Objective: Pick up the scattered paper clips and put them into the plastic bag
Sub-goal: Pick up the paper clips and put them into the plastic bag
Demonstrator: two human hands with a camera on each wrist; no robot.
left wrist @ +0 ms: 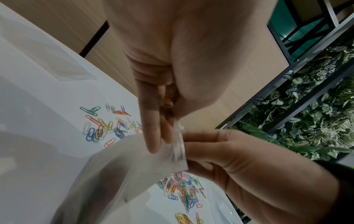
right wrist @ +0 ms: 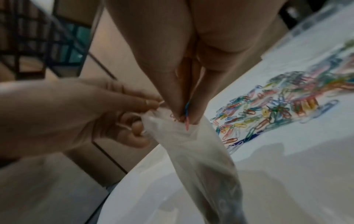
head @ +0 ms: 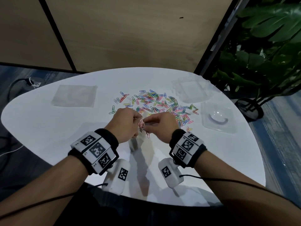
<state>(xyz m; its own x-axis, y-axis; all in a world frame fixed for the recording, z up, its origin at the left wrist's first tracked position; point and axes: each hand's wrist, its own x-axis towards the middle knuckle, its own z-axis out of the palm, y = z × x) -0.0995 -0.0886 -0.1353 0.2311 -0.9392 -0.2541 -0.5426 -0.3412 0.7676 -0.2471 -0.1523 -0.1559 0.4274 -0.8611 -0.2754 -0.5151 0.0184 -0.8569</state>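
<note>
Clips strewn between flat bag and trays.

White rounded table fills mid frame. Flat clear sheet upper left on it. Two clear plastic trays at right: one further up, one w/ round dome below it. Green plant upper right; wood wall panels across top.

Colourful paper clips beyond held-up bag
</note>
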